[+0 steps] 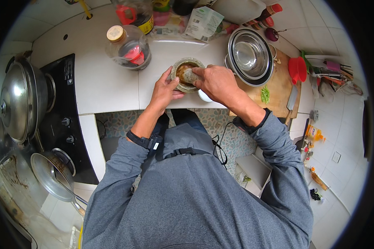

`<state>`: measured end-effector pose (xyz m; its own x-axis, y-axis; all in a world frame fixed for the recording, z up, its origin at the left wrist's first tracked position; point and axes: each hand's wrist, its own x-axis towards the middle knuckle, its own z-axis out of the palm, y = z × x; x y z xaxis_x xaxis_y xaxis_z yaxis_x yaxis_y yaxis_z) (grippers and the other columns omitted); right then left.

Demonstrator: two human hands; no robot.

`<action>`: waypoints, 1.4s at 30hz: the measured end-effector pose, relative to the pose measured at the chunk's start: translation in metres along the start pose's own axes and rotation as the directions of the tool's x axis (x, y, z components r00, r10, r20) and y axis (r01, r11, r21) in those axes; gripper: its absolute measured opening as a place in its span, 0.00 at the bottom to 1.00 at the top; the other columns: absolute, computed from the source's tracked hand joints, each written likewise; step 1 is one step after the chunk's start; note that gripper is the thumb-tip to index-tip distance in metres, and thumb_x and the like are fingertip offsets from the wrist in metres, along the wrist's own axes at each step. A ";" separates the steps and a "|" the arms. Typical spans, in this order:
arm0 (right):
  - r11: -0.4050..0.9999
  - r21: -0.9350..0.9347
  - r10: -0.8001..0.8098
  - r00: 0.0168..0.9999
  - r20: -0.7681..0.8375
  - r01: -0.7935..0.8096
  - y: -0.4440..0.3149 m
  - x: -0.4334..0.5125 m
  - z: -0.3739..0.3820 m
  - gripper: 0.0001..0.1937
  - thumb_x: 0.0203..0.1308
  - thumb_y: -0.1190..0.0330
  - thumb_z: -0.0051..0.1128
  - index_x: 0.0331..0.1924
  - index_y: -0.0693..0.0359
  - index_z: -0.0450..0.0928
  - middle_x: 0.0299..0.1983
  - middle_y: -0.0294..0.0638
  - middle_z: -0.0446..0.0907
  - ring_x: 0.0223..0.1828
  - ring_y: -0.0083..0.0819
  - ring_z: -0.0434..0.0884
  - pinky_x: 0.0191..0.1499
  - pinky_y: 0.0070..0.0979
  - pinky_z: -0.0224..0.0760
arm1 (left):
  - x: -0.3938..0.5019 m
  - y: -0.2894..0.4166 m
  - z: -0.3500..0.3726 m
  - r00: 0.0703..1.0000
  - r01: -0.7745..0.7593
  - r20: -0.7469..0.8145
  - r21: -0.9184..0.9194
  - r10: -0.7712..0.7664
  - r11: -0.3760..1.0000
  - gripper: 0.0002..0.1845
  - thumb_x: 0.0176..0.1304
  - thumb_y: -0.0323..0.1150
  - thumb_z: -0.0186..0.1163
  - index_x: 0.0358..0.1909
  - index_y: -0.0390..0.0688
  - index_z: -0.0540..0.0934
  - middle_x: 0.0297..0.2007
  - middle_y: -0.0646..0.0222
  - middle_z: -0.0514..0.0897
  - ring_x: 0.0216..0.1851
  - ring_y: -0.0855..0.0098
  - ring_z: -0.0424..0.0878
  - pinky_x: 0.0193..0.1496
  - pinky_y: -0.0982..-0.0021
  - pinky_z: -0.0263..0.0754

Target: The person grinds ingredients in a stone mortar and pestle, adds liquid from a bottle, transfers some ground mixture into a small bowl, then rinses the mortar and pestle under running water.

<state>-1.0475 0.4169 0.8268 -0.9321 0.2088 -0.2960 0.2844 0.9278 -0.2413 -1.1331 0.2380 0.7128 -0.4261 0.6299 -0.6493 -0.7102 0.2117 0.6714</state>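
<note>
A round stone mortar stands on the white tiled counter before me, its inside coated with something wet and brown. My left hand holds the mortar by its left side, thumb on the rim and fingers around the wall. In my right hand is a stone pestle, its end down inside the mortar and tilted to the right. Just below the mortar, partly hidden by my right hand, is a small white dish or bowl.
Nested metal basins rest partly on a wooden cutting board, with chopped greens and a cleaver. A plastic jar stands left of the mortar. Farther left, a gas stove carries a lidded pot and a wok.
</note>
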 end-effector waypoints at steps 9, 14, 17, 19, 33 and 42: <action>0.926 -0.291 -0.278 0.956 -0.096 0.240 0.003 0.002 -0.008 0.13 0.62 0.67 0.63 0.50 0.54 0.88 0.36 0.50 0.85 0.36 0.49 0.89 0.38 0.44 0.83 | 0.004 -0.003 -0.003 1.000 -0.007 0.013 -0.030 0.007 1.000 0.39 0.82 0.37 0.59 0.87 0.49 0.53 0.60 0.52 0.82 0.48 0.56 0.92 0.52 0.59 0.91; 1.000 -0.027 0.000 0.999 0.046 0.002 0.004 0.007 0.000 0.14 0.67 0.59 0.60 0.48 0.57 0.90 0.37 0.57 0.88 0.39 0.56 0.89 0.44 0.49 0.83 | 0.003 -0.003 -0.003 1.000 -0.017 0.015 -0.019 0.018 1.000 0.38 0.83 0.37 0.58 0.87 0.48 0.53 0.58 0.54 0.84 0.50 0.56 0.92 0.55 0.57 0.91; 0.962 0.223 0.124 0.978 0.165 -0.160 0.013 0.016 -0.006 0.21 0.70 0.52 0.58 0.47 0.62 0.91 0.37 0.58 0.89 0.42 0.60 0.88 0.48 0.51 0.81 | 0.002 -0.001 -0.002 1.000 -0.005 0.008 -0.008 0.005 1.000 0.38 0.83 0.37 0.58 0.87 0.48 0.54 0.58 0.54 0.84 0.51 0.55 0.92 0.56 0.57 0.91; 0.906 0.324 0.192 0.947 0.257 -0.271 0.020 0.018 -0.012 0.21 0.70 0.52 0.58 0.48 0.62 0.91 0.37 0.55 0.90 0.41 0.61 0.87 0.48 0.51 0.81 | 0.001 0.000 -0.002 1.000 -0.005 0.016 -0.019 0.005 1.000 0.37 0.83 0.37 0.58 0.87 0.48 0.54 0.58 0.54 0.84 0.51 0.55 0.92 0.56 0.57 0.91; 0.983 0.162 0.087 0.996 -0.015 -0.084 0.013 0.003 0.004 0.18 0.68 0.54 0.60 0.46 0.59 0.91 0.35 0.52 0.90 0.40 0.46 0.91 0.45 0.41 0.84 | 0.005 -0.004 -0.005 1.000 0.015 0.005 -0.047 -0.015 0.999 0.36 0.86 0.40 0.53 0.87 0.47 0.52 0.68 0.47 0.76 0.52 0.50 0.91 0.55 0.57 0.92; 0.959 -0.151 -0.262 0.955 -0.135 0.242 0.017 -0.001 -0.009 0.13 0.62 0.63 0.66 0.47 0.58 0.89 0.34 0.55 0.86 0.38 0.52 0.89 0.42 0.49 0.83 | 0.005 -0.004 -0.004 1.000 0.001 -0.002 -0.025 -0.001 1.000 0.35 0.86 0.40 0.54 0.87 0.47 0.54 0.65 0.49 0.80 0.51 0.52 0.92 0.54 0.58 0.92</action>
<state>-1.0440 0.4353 0.8307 -0.9955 -0.0022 -0.0944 0.0133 0.9865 -0.1635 -1.1353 0.2373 0.7053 -0.4265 0.6280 -0.6510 -0.7243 0.1939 0.6616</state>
